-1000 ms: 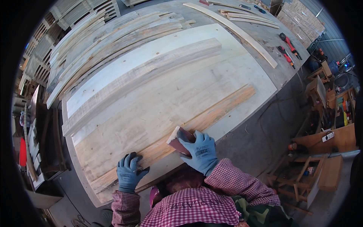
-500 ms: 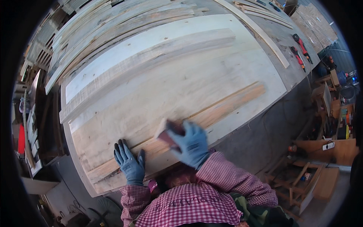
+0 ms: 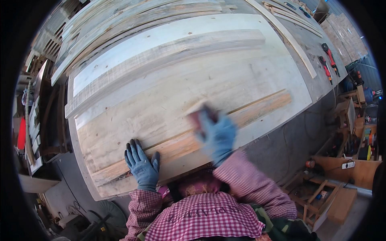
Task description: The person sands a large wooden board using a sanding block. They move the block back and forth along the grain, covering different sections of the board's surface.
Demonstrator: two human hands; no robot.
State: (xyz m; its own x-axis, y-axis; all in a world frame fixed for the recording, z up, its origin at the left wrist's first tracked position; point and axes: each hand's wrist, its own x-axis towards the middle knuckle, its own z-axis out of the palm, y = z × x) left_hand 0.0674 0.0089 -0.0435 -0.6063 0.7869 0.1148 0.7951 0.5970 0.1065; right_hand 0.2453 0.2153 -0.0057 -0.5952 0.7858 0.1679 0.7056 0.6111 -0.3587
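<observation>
A long, narrow wooden board (image 3: 261, 109) lies slantwise near the front edge of a wide pale wooden panel (image 3: 169, 104). My left hand (image 3: 143, 166), in a blue glove with dark fingertips, rests flat near the board's left end, fingers stretched out and thumb apart. In my gloved right hand (image 3: 220, 138) is a reddish-brown sanding block (image 3: 202, 116), held at the middle of the board. Motion smears both hand and block, and whether the block touches the wood cannot be made out.
A stack of planks (image 3: 169, 52) lies across the panel's far half. More long boards (image 3: 132, 18) cover the table behind. Red-and-black power tools (image 3: 329, 56) sit at the far right. Wooden frames and scraps (image 3: 321, 197) stand on the floor at lower right.
My right hand has moved with the sanding block to the right and away, along the board. The left hand stays pressed at the board's left end. The whole view has shifted slightly.
</observation>
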